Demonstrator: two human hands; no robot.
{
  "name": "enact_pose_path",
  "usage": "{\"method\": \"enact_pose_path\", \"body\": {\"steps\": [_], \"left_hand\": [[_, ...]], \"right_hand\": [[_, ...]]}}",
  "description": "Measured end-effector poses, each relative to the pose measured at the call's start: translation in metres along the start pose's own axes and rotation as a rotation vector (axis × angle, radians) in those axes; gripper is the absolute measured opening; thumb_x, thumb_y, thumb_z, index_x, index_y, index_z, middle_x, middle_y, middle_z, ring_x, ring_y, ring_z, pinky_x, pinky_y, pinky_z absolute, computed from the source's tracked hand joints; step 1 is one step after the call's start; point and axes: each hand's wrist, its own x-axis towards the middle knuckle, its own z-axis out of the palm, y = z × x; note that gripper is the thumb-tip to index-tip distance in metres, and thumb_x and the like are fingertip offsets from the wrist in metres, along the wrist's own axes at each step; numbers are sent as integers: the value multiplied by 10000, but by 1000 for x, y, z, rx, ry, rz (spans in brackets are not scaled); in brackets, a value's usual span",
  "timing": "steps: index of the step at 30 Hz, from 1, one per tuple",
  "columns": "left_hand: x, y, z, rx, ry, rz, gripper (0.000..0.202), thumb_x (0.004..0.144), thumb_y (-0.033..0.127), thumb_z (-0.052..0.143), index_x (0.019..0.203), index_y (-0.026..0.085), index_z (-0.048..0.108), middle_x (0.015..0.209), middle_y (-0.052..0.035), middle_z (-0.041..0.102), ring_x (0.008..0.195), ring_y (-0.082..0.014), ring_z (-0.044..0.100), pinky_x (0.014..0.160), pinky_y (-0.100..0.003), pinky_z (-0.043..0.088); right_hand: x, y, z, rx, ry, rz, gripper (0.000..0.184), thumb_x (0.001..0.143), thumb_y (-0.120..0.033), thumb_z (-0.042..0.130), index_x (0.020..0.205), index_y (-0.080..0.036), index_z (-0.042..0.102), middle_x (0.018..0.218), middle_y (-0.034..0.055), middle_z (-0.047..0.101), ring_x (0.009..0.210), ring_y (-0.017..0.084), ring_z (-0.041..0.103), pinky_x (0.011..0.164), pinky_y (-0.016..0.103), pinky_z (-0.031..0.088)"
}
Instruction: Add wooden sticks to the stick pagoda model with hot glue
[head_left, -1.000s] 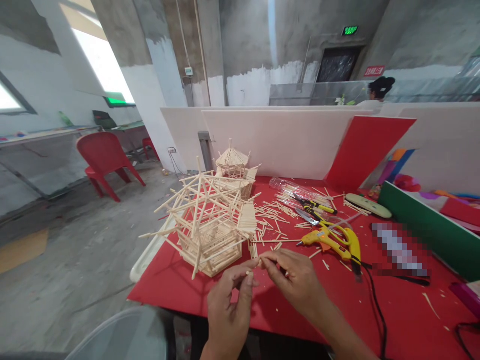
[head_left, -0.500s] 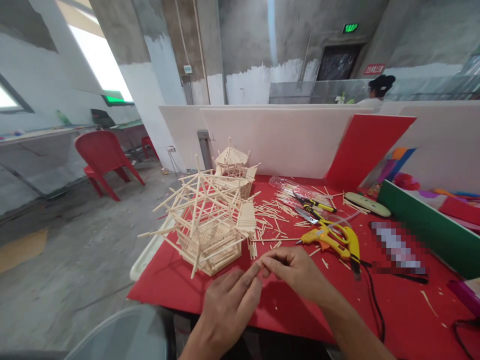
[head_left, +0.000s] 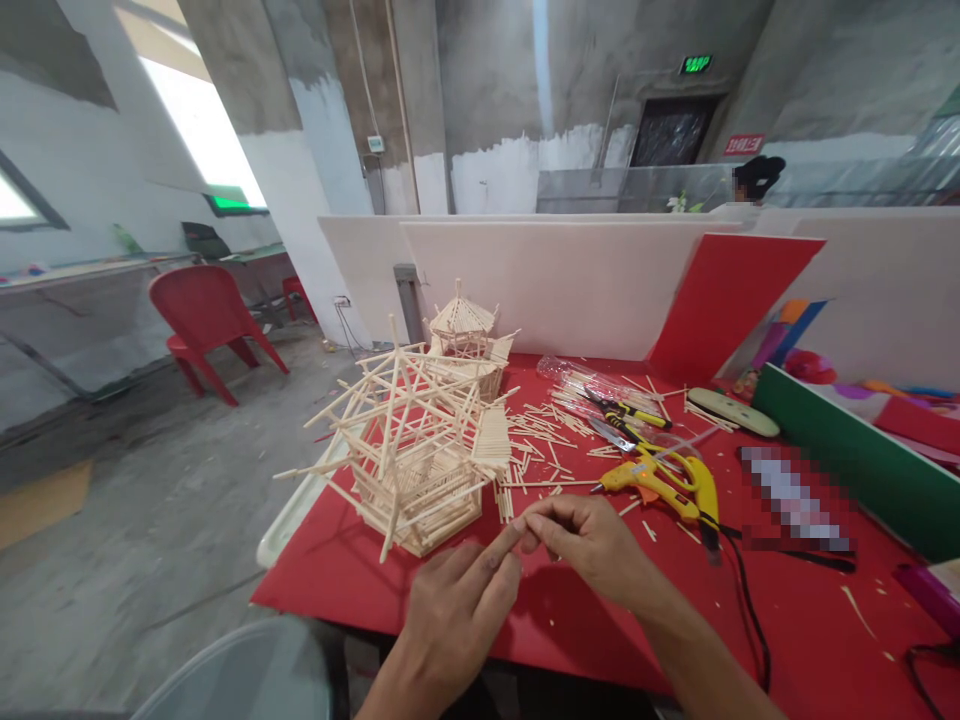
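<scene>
Stick-built model (head_left: 417, 490), an open frame of pale rods, stands left of centre in the frame on a red tabletop (head_left: 600, 630), with a smaller pavilion (head_left: 462, 318) with a pointed roof just behind it. Near its lower right, in the lower centre, the left hand (head_left: 461, 605) and right hand (head_left: 589, 540) meet at the fingertips. The left hand's fingers stretch toward the right hand, whose thumb and forefinger are drawn together; I cannot tell whether either grips a small piece, since the fingers hide the spot. Above the hands, loose sticks (head_left: 536, 430) lie scattered beside the model. Right of centre lies a yellow glue gun (head_left: 652, 482), its nozzle pointing left, with yellow-and-black pliers (head_left: 637, 412) beyond it and a green board (head_left: 855, 460) at the right edge.
</scene>
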Motion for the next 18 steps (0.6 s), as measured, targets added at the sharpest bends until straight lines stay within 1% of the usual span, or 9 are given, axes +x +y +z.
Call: {"method": "enact_pose_path", "body": {"steps": [3, 7, 9, 11, 12, 13, 15, 17, 18], "left_hand": [[1, 5, 3, -180, 91, -94, 346, 822, 77, 567, 1063, 271, 722, 1123, -135, 712, 927, -257, 700, 785, -340, 530], [6, 18, 9, -369, 303, -335, 254, 771, 129, 664, 962, 269, 756, 885, -95, 763, 770, -223, 707, 743, -291, 525], [10, 24, 12, -468, 344, -455, 146, 766, 176, 687, 867, 252, 760, 707, -61, 735, 623, -186, 673, 655, -260, 517], [15, 29, 14, -625, 354, -587, 61, 772, 250, 699, 798, 218, 743, 637, -51, 700, 559, -171, 645, 575, -244, 499], [18, 30, 14, -721, 354, -659, 99, 778, 294, 698, 783, 201, 730, 639, -52, 693, 545, -167, 636, 535, -237, 487], [20, 31, 15, -822, 359, -728, 150, 781, 335, 696, 781, 187, 715, 651, -53, 688, 532, -162, 627, 492, -228, 467], [24, 31, 16, -1025, 377, -841, 212, 774, 380, 702, 784, 168, 689, 688, -45, 676, 515, -132, 595, 437, -201, 425], [26, 31, 17, -1192, 392, -918, 220, 759, 370, 724, 779, 158, 670, 689, -24, 653, 501, -91, 549, 425, -170, 387], [27, 30, 17, -1260, 385, -946, 217, 754, 359, 734, 777, 155, 664, 667, -12, 637, 490, -73, 523, 425, -158, 368]], "right_hand": [[1, 6, 4, -39, 57, -9, 295, 907, -378, 506, 823, -166, 693, 715, 11, 676, 587, 95, 543, 554, 212, 429], [-1, 8, 10, -77, 109, -48, 288, 857, -335, 577, 1092, -195, 665, 880, 35, 705, 760, 143, 627, 621, 229, 477], [-4, 7, 11, -86, 103, -40, 255, 887, -369, 545, 916, -178, 711, 734, 23, 691, 673, 135, 619, 581, 222, 459], [-6, 5, 11, -110, 153, -6, 429, 917, -424, 496, 619, -163, 661, 495, -11, 580, 478, 102, 523, 482, 213, 393], [-8, 3, 11, -133, 191, -14, 464, 919, -430, 497, 563, -163, 631, 460, -18, 548, 444, 94, 491, 465, 215, 373], [-9, 1, 11, -164, 232, -49, 422, 910, -418, 521, 596, -164, 645, 498, -15, 573, 466, 95, 502, 475, 216, 379], [-12, -2, 12, -235, 250, -184, 209, 878, -358, 593, 845, -183, 704, 707, 4, 660, 619, 116, 577, 551, 217, 428], [-13, -5, 15, -305, 222, -336, 250, 843, -307, 656, 1081, -233, 665, 854, 12, 667, 754, 132, 598, 640, 231, 463], [-13, -6, 16, -346, 222, -403, 291, 832, -288, 678, 1119, -250, 650, 858, 10, 656, 776, 135, 593, 664, 239, 467]]}}
